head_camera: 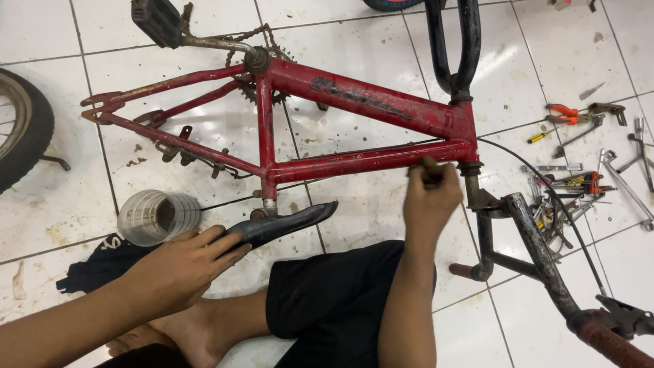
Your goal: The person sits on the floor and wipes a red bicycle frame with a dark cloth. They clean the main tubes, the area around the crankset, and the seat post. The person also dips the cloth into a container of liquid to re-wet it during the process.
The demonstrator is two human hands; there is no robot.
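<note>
Head view, looking down at a white tiled floor [204, 41]. Upside down on it, a small red bicycle frame [354, 102], resting on its black saddle [286, 221] and on its handlebar [538, 252]. Left hand [180, 266] laid flat on the rear end of the saddle, fingers spread and open, pressing rather than clasping; nothing enclosed in this grip. Right hand [430, 197] raised to the lower red tube, close to the head tube, fingers curled tight around a small dark object [429, 165] which touches the tube; too small and too hidden to tell what it is. Just beside the left hand, a clear ribbed plastic cup [157, 217] lying on its side, and a black cloth [95, 269] under and next to it. At the top of the frame, a rusty crank with a black pedal [158, 22] and the chain [242, 34] on its sprocket. Black fork [455, 41] pointing away, toward the upper edge. At the far left, part of a wheel with a black tyre [30, 133]. On the right, well apart from both hands, a scatter of tools [579, 184]: wrenches, screwdrivers, and orange-handled pliers [564, 112]. Thin black cable [545, 184] running from the head tube toward the handlebar grip at bottom right. Below, the person's bare foot and black shorts.
</note>
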